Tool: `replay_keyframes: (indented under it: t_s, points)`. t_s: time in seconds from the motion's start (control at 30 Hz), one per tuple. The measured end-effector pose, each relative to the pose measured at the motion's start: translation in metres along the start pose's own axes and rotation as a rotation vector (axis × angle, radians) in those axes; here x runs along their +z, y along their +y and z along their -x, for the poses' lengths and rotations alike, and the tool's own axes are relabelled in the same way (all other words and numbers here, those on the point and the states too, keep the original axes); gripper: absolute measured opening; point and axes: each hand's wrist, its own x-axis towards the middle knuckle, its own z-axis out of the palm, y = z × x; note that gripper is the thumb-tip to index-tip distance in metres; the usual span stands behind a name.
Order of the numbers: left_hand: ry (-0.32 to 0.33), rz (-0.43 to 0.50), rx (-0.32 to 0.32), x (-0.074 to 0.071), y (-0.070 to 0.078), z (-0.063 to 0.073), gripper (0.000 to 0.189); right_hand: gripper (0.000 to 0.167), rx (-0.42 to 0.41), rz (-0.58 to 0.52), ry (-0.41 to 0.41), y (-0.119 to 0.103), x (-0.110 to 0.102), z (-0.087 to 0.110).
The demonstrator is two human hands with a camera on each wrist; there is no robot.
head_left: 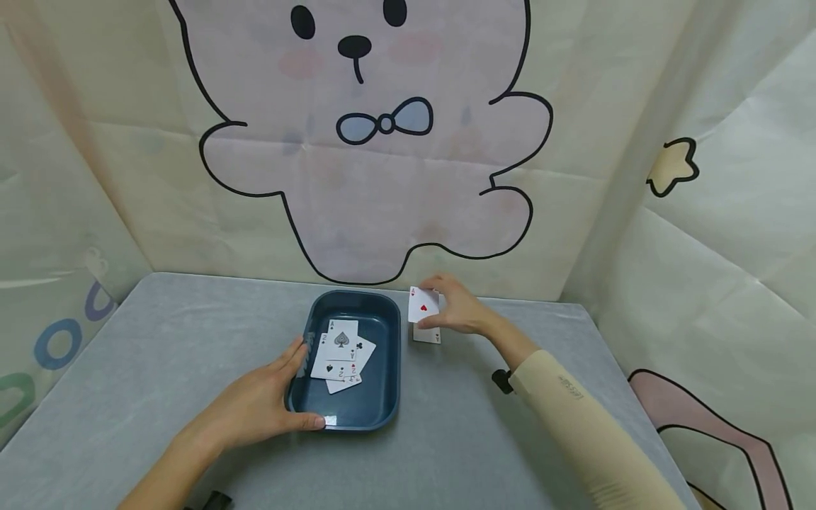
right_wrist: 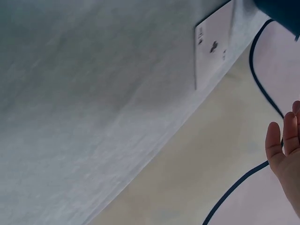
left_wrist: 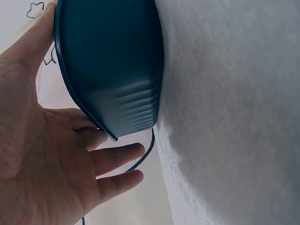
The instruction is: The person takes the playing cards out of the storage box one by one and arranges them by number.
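A dark blue tray [head_left: 383,347] rests on the table, and my left hand [head_left: 268,397] grips its left near corner, thumb on the near rim and fingers along the left rim. In the left wrist view, two fingers [left_wrist: 119,180] extend off the tray's outer wall [left_wrist: 112,61]. Several playing cards overlap inside, an ace of spades [head_left: 342,333] on top. To the tray's right, my right hand [head_left: 460,308] pinches an ace of hearts [head_left: 421,301] between thumb and fingers. Below it, an ace [head_left: 427,335] lies partly covered; its black suit mark shows in the right wrist view.
The grey cloth-covered table [head_left: 484,446] ends at a hanging curtain [head_left: 593,234] with a cartoon bear on it. Curtains also close in both sides. The tray's raised walls surround the cards inside.
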Motion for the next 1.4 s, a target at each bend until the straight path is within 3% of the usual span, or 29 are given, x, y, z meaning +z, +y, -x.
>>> replay_keyframes:
  t_s: [0.57,0.83,1.4]
  points:
    - [0.003,0.0,-0.001,0.001,-0.001,-0.001,0.133,0.074,0.038,0.053,0.029,0.05,-0.011,0.015]
    - [0.002,-0.007,-0.004,0.0,0.001,-0.001,0.133,0.076,0.089,0.082,-0.007,0.071,-0.004,0.02]
    - [-0.002,-0.006,-0.014,-0.001,0.0,-0.001,0.134,0.08,0.1,0.162,-0.057,0.091,0.01,0.023]
